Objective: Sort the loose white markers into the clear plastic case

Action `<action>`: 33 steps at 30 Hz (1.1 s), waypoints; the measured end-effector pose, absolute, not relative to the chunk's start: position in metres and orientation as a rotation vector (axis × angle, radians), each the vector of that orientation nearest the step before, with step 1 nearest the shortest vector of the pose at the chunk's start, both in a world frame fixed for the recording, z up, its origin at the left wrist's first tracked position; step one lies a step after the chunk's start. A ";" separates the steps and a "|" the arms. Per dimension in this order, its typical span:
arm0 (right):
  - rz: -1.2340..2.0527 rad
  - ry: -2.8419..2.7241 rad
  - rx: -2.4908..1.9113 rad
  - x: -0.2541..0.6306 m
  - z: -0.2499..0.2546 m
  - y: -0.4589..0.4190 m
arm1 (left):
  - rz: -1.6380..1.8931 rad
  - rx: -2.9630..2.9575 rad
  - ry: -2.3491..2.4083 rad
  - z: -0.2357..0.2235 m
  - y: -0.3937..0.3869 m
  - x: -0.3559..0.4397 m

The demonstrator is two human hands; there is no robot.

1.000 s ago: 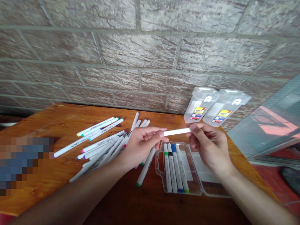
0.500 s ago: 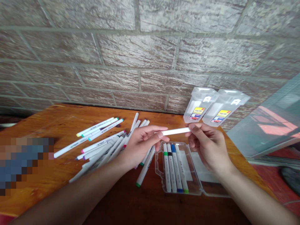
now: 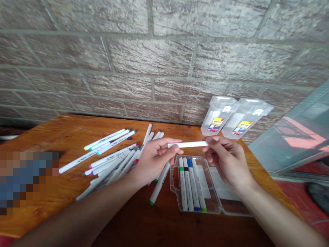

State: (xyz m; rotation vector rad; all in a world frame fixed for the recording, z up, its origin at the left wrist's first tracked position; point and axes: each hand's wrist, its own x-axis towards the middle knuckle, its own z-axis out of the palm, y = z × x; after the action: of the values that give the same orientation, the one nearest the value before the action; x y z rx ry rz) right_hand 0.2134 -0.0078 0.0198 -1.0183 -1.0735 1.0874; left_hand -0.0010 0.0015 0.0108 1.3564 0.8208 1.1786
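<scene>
Between my two hands a white marker [image 3: 192,144] lies nearly level above the table. My left hand [image 3: 156,156] pinches its left end between thumb and fingers. At the other end, the thumb and fingers of my right hand [image 3: 227,159] are closed on it. Below stands an open clear plastic case [image 3: 214,192], with several white markers [image 3: 189,192] side by side in its left half. A loose marker with a green end [image 3: 159,187] rests just left of the case. Partly behind my left hand and forearm is a pile of markers [image 3: 118,168].
Two clear plastic cases [image 3: 238,118] with yellow labels stand upright at the table's back right. More markers [image 3: 110,139] lie at the back left of the wooden table [image 3: 64,137]. A brick wall [image 3: 167,58] rises behind. A blurred-out patch covers the left edge.
The marker has shifted slightly in my hands, and more of its left end now shows past my left thumb. Both hands stay in almost the same place.
</scene>
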 end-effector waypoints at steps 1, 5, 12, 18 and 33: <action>1.071 -1.097 -1.018 0.214 0.019 -0.008 | 1.184 1.354 0.823 0.012 0.002 -0.001; 1.016 -1.206 -1.019 0.214 0.018 -0.008 | 1.201 1.333 0.846 0.013 0.003 0.000; 0.895 -1.401 -1.089 0.208 0.021 -0.012 | 1.170 1.351 0.835 0.009 0.003 0.000; 0.715 -1.573 -1.069 0.206 0.017 -0.015 | 1.134 1.395 0.829 0.007 0.000 0.001; 0.656 -1.757 -1.112 0.210 0.003 -0.018 | 1.006 1.591 0.755 -0.003 -0.007 0.002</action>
State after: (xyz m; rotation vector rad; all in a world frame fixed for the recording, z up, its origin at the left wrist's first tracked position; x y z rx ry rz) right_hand 0.2105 -0.0178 0.0034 -1.1115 -1.7575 0.6561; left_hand 0.0016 -0.0073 -0.0027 1.5905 0.7548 1.0060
